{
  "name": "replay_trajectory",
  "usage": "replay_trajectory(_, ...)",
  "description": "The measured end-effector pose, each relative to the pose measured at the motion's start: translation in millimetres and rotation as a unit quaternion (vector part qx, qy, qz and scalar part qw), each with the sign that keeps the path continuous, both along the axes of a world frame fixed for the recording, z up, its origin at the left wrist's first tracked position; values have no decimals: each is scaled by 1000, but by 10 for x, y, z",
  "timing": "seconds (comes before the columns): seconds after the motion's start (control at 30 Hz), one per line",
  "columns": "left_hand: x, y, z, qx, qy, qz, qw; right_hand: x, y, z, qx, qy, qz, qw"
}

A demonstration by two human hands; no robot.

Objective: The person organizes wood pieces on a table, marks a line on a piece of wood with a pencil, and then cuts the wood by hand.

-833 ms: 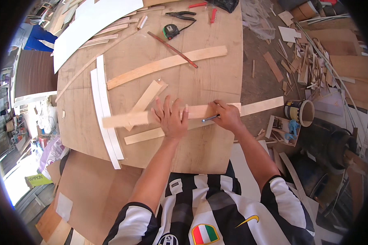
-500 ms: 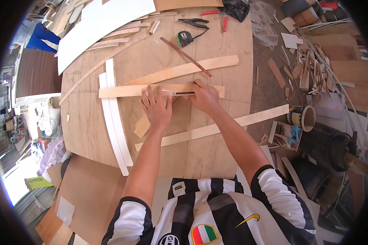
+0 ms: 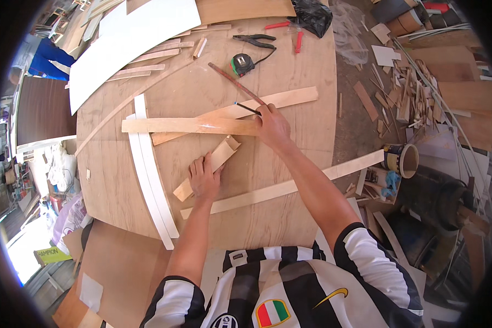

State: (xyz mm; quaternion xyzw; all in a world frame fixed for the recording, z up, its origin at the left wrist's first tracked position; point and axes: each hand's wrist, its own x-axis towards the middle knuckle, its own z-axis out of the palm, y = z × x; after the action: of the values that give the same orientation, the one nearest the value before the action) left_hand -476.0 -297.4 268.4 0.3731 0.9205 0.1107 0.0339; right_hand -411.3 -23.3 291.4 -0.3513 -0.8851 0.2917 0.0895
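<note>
My right hand (image 3: 273, 127) grips a dark pencil (image 3: 247, 107) at the right end of a long wooden strip (image 3: 175, 125), which lies over two white strips (image 3: 151, 188) and another wooden strip (image 3: 295, 96). My left hand (image 3: 204, 177) has its fingers curled onto a short wooden piece (image 3: 224, 151) lying slantwise below the long strip. A further pale strip (image 3: 339, 168) crosses the plywood board (image 3: 109, 180) nearer me. A thin reddish-brown stick (image 3: 229, 79) lies just beyond the pencil.
At the back are a tape measure (image 3: 242, 64), pliers (image 3: 254, 39), red-handled items (image 3: 299, 41), a black bag (image 3: 311, 16) and a white sheet (image 3: 123, 49). A bucket (image 3: 400, 161) and offcuts (image 3: 407, 98) lie rightward. A person in blue trousers (image 3: 52, 60) is at upper left.
The long strip has moved away from me onto the upper strips. My left hand has left it for the short piece below. My right hand has moved forward and leftward with the pencil.
</note>
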Motion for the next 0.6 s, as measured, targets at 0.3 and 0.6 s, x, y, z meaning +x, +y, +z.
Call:
replay_trajectory(0.3, -846, 634, 478, 122, 69, -72, 987, 192, 24, -114, 24, 57, 49, 997)
replay_trajectory(0.6, -1637, 1723, 450, 114, 136, -129, 976, -83, 110, -58, 70, 85, 35, 993)
